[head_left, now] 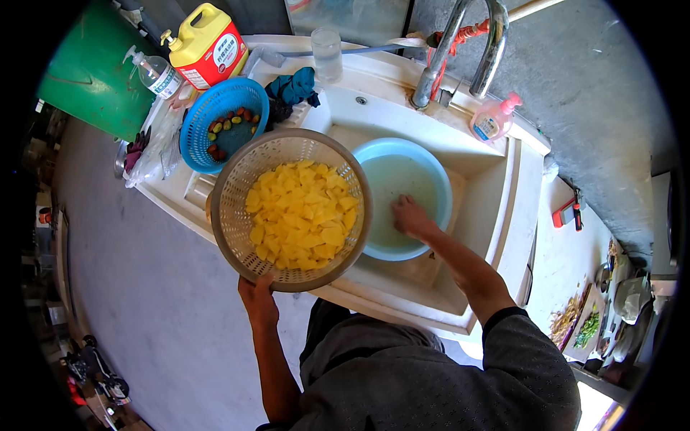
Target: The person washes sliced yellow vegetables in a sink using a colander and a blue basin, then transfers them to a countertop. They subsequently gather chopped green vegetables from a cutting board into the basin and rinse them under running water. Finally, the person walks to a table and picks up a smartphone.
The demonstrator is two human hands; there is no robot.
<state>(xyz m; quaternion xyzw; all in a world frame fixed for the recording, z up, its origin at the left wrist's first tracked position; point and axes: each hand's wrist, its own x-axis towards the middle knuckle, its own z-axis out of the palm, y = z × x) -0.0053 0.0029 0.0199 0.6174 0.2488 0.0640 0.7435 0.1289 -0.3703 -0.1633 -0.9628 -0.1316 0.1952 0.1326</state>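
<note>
My left hand (259,302) is closed on the near rim of a grey-brown plastic colander (235,188), holding it up over the left part of the sink. Inside lies a heap of yellow cut pieces (303,215), which look like potato. My right hand (410,216) reaches into a light blue basin (444,197) of cloudy water in the sink bowl. The water hides its fingertips, and whether they grip anything cannot be seen.
Around the white sink (489,208) stand a blue basket (188,136) with small red and green fruits, a yellow jug (208,47), a drinking glass (327,56), a pink-topped soap bottle (492,118) and a dark teal cloth (293,87). A metal faucet (437,61) rises at the back.
</note>
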